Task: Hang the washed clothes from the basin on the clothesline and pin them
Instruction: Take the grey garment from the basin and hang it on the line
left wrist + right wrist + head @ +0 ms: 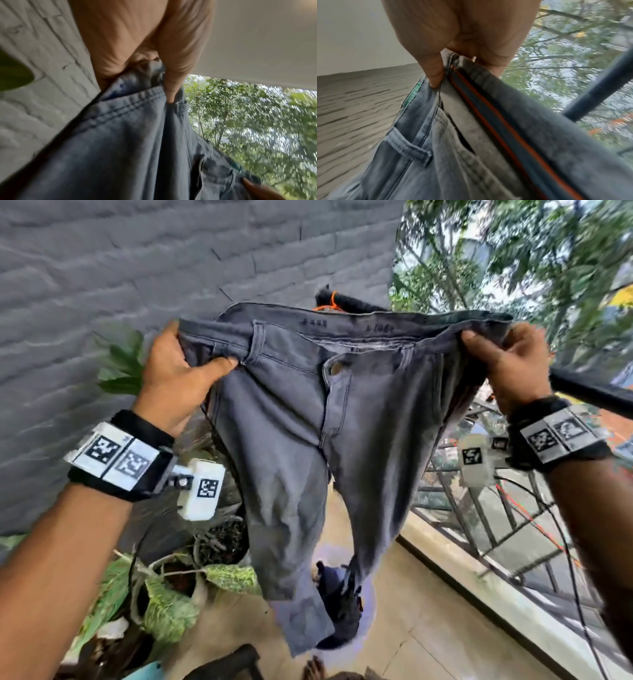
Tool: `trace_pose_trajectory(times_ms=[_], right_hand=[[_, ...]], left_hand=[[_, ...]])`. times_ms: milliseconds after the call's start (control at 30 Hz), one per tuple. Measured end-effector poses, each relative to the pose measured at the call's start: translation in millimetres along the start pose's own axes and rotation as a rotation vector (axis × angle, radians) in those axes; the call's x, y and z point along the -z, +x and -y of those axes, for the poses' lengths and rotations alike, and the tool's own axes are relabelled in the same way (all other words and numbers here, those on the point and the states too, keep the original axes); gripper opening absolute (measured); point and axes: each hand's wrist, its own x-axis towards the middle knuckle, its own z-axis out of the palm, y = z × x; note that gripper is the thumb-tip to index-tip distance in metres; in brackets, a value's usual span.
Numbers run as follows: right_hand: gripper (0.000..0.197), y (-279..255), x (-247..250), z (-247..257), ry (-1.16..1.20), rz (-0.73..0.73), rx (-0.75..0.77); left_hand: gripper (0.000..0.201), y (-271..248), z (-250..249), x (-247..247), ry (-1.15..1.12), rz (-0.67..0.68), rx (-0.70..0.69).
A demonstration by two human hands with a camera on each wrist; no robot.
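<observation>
as seen from the head camera, left hand (171,378) and right hand (510,364) grasp grey jeans (308,440) by the waistband, spread in mid-air before a grey brick wall (137,268). left wrist: thumb (173,86) pinches denim. right wrist: fingers (435,73) clamp the waistband beside an orange cord (488,108).

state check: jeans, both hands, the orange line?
jeans: held up by the waistband, spread open, fly unbuttoned, legs hanging, no pins
left hand: grips waistband's left end
right hand: grips waistband's right end
orange line: running along the waistband in the right wrist view
</observation>
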Motion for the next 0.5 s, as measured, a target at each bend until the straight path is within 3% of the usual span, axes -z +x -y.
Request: trace_pose_trajectory(times_ms=[133, 267, 300, 400, 500], right_hand=[[0.009, 3, 4, 8, -0.108, 0.117, 0.020], [0.007, -26, 16, -6, -0.127, 0.151, -0.008], [0.005, -35, 22, -13, -0.130, 0.142, -0.029], [0.029, -72, 36, -31, -0.180, 0.130, -0.082], [0.018, -100, 33, -39, -0.229, 0.181, -0.159]], left_hand=[[0.046, -6, -14, 0, 0.141, -0.104, -0.029], [0.035, -42, -11, -10, 0.283, -0.089, 0.037], [0.040, -52, -7, -12, 0.327, -0.075, 0.070], [0.055, -85, 12, -26, 0.386, -0.036, 0.140], [0.051, -118, 16, -55, 0.381, -0.014, 0.188]])
